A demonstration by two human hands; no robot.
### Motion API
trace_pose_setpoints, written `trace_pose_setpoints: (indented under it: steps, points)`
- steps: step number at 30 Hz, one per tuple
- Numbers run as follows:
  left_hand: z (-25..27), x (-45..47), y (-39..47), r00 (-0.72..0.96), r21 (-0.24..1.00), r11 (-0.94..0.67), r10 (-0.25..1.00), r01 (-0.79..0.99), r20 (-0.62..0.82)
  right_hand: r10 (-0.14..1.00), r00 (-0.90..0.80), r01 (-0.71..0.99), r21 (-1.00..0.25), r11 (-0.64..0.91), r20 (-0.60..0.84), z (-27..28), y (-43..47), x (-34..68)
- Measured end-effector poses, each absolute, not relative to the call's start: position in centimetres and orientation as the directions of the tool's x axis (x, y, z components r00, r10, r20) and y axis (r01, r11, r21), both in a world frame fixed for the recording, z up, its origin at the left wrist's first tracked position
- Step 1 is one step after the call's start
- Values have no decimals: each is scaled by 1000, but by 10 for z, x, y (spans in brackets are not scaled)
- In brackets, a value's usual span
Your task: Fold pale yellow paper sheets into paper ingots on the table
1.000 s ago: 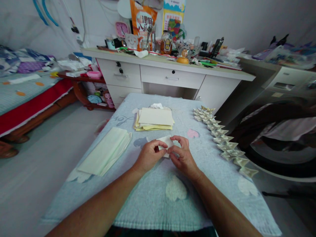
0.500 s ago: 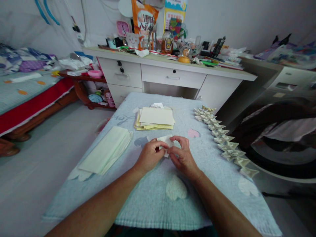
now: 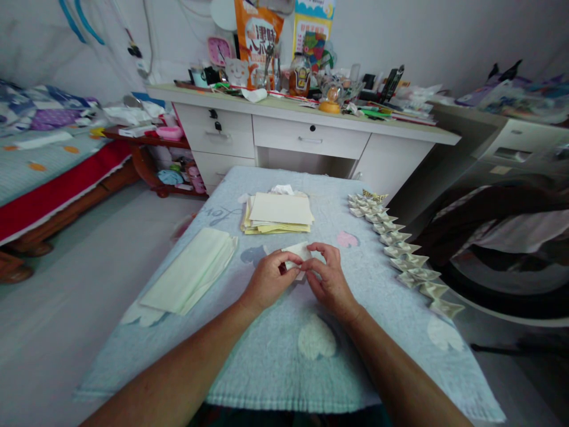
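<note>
Cream folded paper [image 3: 299, 251] sits mid-counter, pinched from both sides: left hand [image 3: 268, 282] and right hand [image 3: 329, 281] both closed on it, with the paper stack [image 3: 279, 213] toward the far edge.

Large Chinese characters stand on the orange bag [image 3: 258, 35] that rises behind the white desk [image 3: 311, 121]; the biggest looks like "津味", though the smaller print beneath it is too blurred to make out. Next to it, a yellow and blue poster [image 3: 312, 26] on the wall carries a line of small characters that cannot be read. A pink clock [image 3: 219, 52] on the desk shows a dial, but its numerals are too small to tell. The pale blue towel [image 3: 284, 332] over the table bears faint grey lettering [image 3: 221, 214] near the stack of paper; it is illegible from here. Nothing else readable shows.
</note>
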State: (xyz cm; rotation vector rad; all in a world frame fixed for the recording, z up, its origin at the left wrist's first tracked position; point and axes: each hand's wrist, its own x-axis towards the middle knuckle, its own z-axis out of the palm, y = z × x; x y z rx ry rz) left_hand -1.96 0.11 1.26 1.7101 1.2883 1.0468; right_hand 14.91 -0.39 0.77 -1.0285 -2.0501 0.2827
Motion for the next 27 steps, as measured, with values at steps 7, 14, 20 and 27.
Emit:
trace_pose_setpoints:
  steps: [7,14,20,27]
  points:
    - [8,-20,1,132,892,-219,975,395,181,729,-363,566,-485,667,580,8,-4,149]
    - [12,-21,1,143,876,-237,970,420,194,734,-364,561,-494,664,573,7,-4,149]
    - [13,-24,2,129,898,-228,973,375,192,798,-278,537,-602,591,535,11,-5,152]
    - [13,-23,2,166,916,-260,962,306,217,933,-222,197,-924,326,282,2,2,151]
